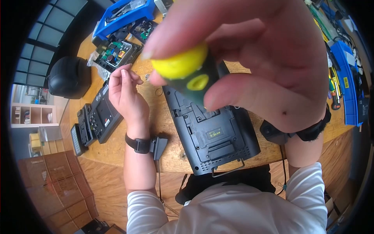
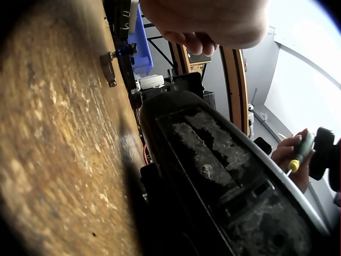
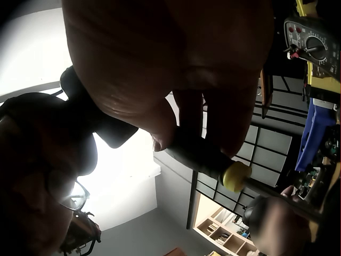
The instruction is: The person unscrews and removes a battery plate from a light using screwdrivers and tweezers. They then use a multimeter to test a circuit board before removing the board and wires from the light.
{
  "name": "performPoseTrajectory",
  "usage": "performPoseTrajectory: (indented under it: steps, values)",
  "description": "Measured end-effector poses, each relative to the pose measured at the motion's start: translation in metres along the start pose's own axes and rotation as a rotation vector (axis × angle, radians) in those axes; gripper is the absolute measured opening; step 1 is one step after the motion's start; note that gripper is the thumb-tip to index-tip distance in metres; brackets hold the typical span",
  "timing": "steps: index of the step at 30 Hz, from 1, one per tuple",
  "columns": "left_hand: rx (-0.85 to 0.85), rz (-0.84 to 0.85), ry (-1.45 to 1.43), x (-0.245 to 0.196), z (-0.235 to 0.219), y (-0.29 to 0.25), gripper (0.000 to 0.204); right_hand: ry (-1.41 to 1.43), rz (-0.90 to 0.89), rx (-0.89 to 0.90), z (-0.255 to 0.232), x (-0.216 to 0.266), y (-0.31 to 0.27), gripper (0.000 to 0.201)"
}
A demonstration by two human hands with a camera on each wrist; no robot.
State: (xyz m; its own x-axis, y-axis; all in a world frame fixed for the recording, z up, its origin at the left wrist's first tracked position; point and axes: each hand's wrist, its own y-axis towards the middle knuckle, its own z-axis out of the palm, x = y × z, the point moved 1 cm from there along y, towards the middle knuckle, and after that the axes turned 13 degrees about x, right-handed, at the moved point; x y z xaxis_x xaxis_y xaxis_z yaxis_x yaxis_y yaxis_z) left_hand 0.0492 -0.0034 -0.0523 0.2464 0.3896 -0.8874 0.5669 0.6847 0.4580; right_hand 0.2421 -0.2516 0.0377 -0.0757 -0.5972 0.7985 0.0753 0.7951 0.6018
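Close to the head camera, my right hand grips a screwdriver with a dark green handle and a yellow end. Its shaft shows in the right wrist view, beyond the yellow collar of the screwdriver. My left hand is raised left of a black device marked Rolux, with its fingers loosely bent and thumb near the index finger. Nothing shows between those fingers. The device lies back up on the wooden table, a wire handle at its near edge.
Left of the device lies another black unit. Behind it are an opened case with circuit boards and a blue bin. A second blue bin and several hand tools stand at the right. A black bag sits at the left edge.
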Motion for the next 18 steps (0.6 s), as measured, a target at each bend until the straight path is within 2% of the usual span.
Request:
performPoseTrajectory:
  steps: [1,5,7,8,10,15,18]
  values:
    - [-0.031,-0.027,-0.083,0.001,0.001,-0.001,0.020,-0.001,0.002,0.000,0.007,-0.002,0.005,0.040]
    - [0.009,-0.044,-0.081,-0.007,0.000,0.002,0.020,-0.006,0.009,-0.004,0.004,0.001,0.002,0.041]
    - [0.080,0.030,-0.140,-0.009,0.001,0.002,0.020,-0.008,0.013,-0.006,0.017,-0.005,0.012,0.041]
    - [-0.006,-0.051,-0.137,-0.004,0.002,0.001,0.020,-0.009,0.016,-0.008,0.019,-0.004,0.012,0.041]
    - [-0.006,0.015,-0.018,-0.005,0.002,0.000,0.020,-0.011,0.021,-0.010,-0.006,-0.003,0.001,0.041]
    - [0.002,-0.002,-0.111,-0.008,0.005,0.002,0.020,-0.019,0.030,-0.014,-0.015,-0.002,-0.003,0.042]
    - [0.035,0.006,-0.101,-0.009,0.004,0.002,0.020,-0.025,0.035,-0.019,0.007,-0.014,0.025,0.043]
